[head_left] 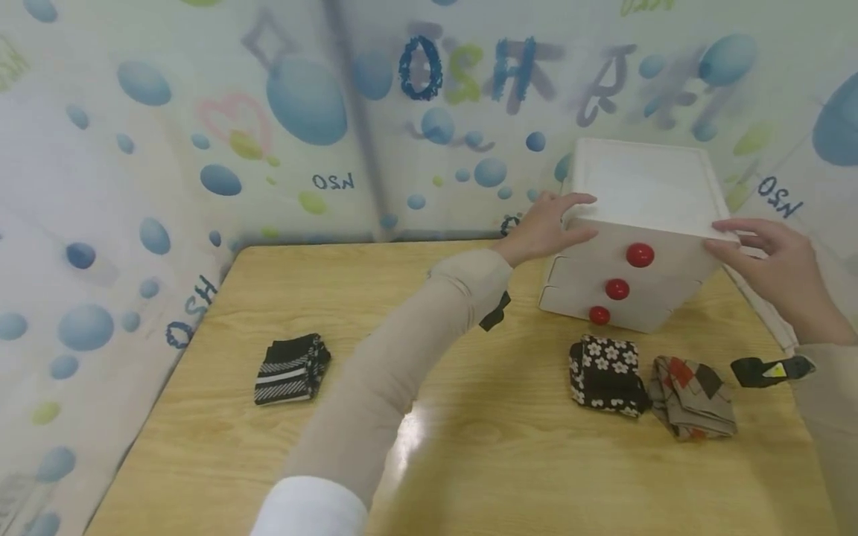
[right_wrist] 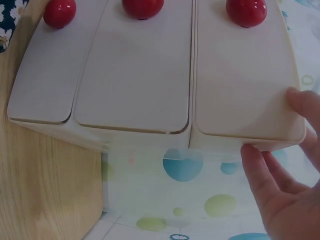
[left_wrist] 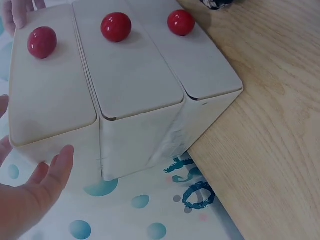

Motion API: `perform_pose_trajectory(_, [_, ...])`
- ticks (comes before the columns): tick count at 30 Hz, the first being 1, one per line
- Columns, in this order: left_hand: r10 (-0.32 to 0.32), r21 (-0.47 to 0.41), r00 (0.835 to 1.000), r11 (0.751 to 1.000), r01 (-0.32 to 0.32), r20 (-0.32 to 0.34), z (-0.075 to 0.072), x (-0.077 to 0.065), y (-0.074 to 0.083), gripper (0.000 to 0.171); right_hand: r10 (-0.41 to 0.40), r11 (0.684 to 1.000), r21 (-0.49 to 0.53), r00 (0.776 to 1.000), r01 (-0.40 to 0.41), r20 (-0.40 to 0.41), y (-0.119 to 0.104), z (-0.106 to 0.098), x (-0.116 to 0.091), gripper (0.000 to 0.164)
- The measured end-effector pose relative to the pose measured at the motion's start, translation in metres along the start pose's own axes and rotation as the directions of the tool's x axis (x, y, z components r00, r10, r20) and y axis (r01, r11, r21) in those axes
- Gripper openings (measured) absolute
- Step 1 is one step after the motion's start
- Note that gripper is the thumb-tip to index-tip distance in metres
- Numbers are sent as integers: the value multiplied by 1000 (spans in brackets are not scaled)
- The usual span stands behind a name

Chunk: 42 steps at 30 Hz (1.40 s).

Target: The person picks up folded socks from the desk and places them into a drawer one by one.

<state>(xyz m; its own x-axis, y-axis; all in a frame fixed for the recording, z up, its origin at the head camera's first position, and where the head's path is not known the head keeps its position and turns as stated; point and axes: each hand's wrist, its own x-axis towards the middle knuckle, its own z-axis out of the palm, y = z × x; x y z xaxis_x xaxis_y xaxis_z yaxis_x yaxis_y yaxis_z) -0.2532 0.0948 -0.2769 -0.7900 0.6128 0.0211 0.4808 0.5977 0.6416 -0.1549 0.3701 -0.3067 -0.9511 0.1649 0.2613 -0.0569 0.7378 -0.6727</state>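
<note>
A white three-drawer box (head_left: 643,186) with round red knobs stands at the back right of the table, all its drawers closed. At the left end of its upper front edge is my left hand (head_left: 546,227), thumb and forefinger spread apart. My right hand (head_left: 780,260) touches the opposite upper corner with fingers fairly straight. In the right wrist view, one fingertip lies on the front face of the top drawer (right_wrist: 245,75) and another is against its side. The left wrist view has left fingertips (left_wrist: 64,157) by the box's side; firm contact there is unclear.
Folded black cloth with white flowers (head_left: 606,376) lies in front of the box, beside a folded beige argyle piece (head_left: 697,398). A folded black-and-white striped piece (head_left: 291,368) is at the table's left. Behind the wooden table (head_left: 482,447) hangs a patterned curtain (head_left: 429,171).
</note>
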Motion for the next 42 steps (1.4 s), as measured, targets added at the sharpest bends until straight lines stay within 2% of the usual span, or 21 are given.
perform_pose_trajectory(6, [39,18,999,999,-39,-4,5,5,-3,50,33,998,-60,999,-32,6,1,-1,5,42])
perform_pose_trajectory(14, [18,-97,998,995,-25,-65,10,10,-4,38,25,995,-95,1000,-25,2,4,-1,5,45])
perform_pose_trajectory(24, [-2,-122,996,992,-9,-91,11,10,-5,36,-19,1000,-10,1000,19,23,11,-2,8,40])
perform_pose_trajectory(33, [-1,-128,996,992,-11,-91,7,9,-12,35,6,995,100,998,-12,56,5,1,10,39])
perform_pose_trajectory(42, [26,-141,997,989,-36,-76,3,-1,-19,35,24,991,127,994,-37,105,-3,3,8,39])
